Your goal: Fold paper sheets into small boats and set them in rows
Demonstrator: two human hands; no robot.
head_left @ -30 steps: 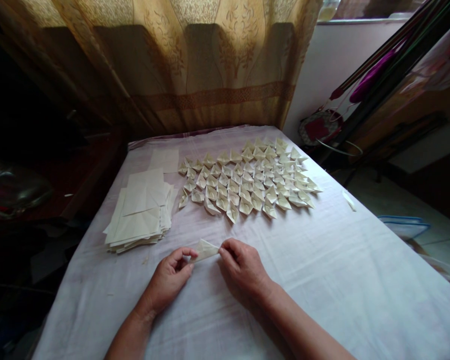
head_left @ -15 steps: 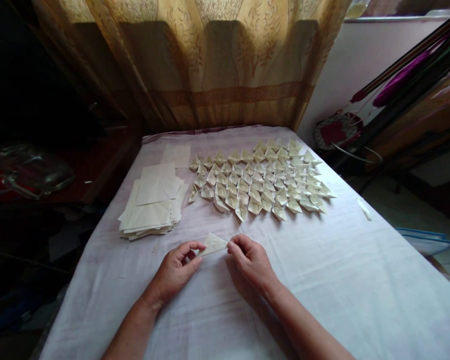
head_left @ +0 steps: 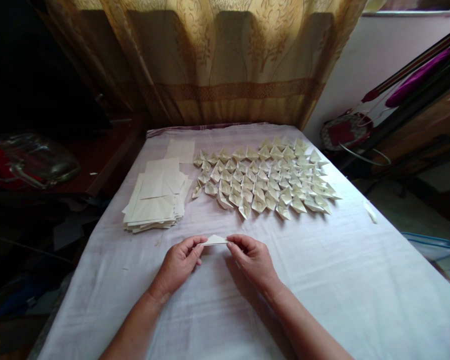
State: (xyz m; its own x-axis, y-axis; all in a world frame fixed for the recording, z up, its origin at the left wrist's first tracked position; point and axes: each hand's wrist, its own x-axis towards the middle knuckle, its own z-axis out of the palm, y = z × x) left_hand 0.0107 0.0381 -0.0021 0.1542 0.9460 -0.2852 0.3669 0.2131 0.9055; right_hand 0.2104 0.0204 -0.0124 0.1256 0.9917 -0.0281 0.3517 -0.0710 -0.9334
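Note:
Between my two hands is a small folded paper (head_left: 215,240), pale cream, its visible part a low triangle with the point away from me. My left hand (head_left: 182,261) pinches its left end between thumb and fingers. At the right end, the thumb and fingers of my right hand (head_left: 253,257) are closed on the same paper. Beyond them stand many folded paper boats (head_left: 258,185), packed in rows. To the left lies a stack of cream paper sheets (head_left: 153,210), with uneven edges.
A white cloth (head_left: 322,280) covers the table. One flat sheet (head_left: 182,151) lies behind the stack. A small white scrap (head_left: 370,212) rests near the right edge. A patterned curtain (head_left: 210,60) hangs behind the table, and a glass jar (head_left: 45,160) is on the dark furniture at left.
The folded paper has tilted and levelled, so its triangle looks flatter now. My left hand has moved slightly up and right. The whole view has shifted a little.

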